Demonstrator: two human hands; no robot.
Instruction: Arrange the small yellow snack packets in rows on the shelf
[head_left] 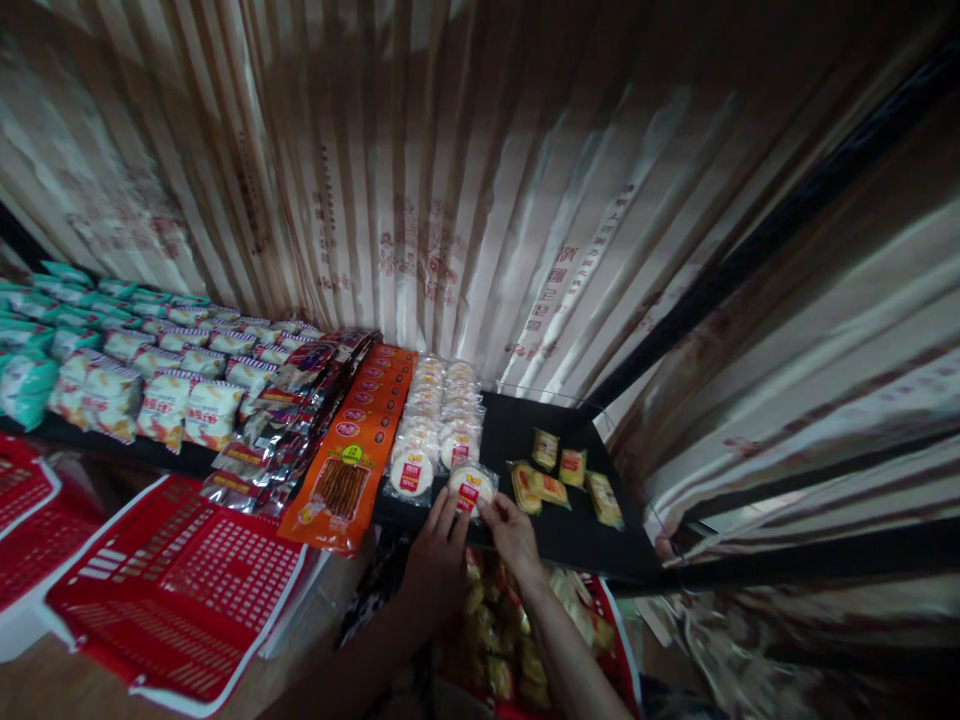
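Between my two hands is a round white rice cracker pack in clear wrapping with a red and yellow label. The fingers of my left hand grip its left edge, and my right hand pinches its right edge. The pack is at the front of two rows of like rice cracker packs, close against the right row. Several small yellow wrapped snacks lie loose on the black shelf to the right of my hands.
Orange snack packets overlap left of the crackers. Beyond them come dark shiny packets, white snack bags and green bags. A red basket stands lower left; another basket with yellow packs sits below my arms. A curtain hangs behind.
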